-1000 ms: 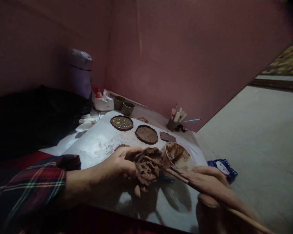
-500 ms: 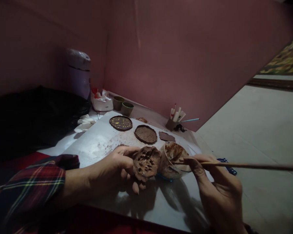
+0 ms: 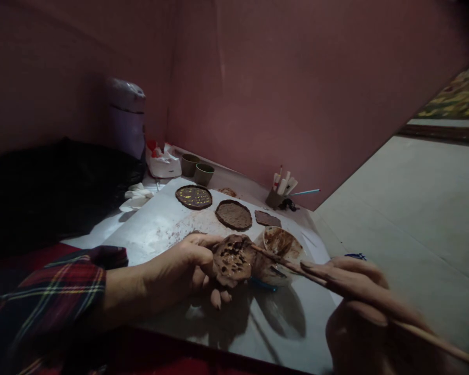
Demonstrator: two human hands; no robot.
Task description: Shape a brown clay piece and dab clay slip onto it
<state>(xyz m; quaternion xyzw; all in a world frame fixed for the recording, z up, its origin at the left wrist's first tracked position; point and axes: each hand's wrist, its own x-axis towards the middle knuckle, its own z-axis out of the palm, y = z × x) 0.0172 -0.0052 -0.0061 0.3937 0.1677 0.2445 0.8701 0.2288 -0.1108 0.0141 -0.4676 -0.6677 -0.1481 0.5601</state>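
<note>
1. Left hand [image 3: 187,263] grips a pitted brown clay disc [image 3: 231,259], held above the white sheet [image 3: 160,226].
2. Right hand [image 3: 359,302] pinches a thin wooden stick [image 3: 336,286]; tip meets the disc's right edge.
3. Smeared bowl [image 3: 281,250] sits just behind the disc.
4. Two flat clay rounds [image 3: 233,214] lie farther back; cup of tools [image 3: 275,197] near the wall.

Dim room, dusky pink walls [image 3: 297,94] in a corner, pale grey floor [image 3: 414,198].
</note>
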